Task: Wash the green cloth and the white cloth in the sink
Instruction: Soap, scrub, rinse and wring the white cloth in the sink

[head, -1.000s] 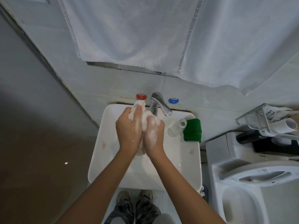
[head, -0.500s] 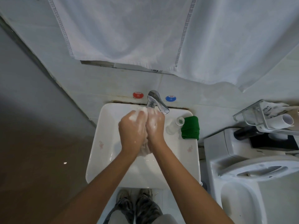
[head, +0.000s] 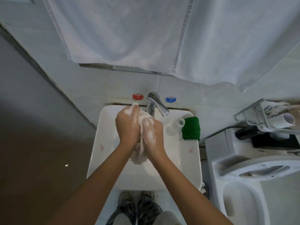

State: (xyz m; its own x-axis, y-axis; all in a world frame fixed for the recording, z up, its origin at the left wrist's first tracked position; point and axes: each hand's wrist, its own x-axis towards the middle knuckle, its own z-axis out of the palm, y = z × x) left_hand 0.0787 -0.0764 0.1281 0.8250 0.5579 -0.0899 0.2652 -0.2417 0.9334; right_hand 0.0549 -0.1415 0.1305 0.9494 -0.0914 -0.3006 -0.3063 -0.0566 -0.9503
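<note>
Sudsy white cloth point(head: 140, 147) bunched between both hands point(head: 139, 127)

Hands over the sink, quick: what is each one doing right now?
Left hand: closed on the soapy white cloth.
Right hand: closed on the same white cloth, pressed against the left.

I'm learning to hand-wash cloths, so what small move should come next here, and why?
Probably keep rubbing the soapy white cloth between the left hand and right hand over the white ceramic sink. Suds cover both hands, and no water is visibly running from the chrome tap. The folded green cloth waits on the sink's rim.
</note>
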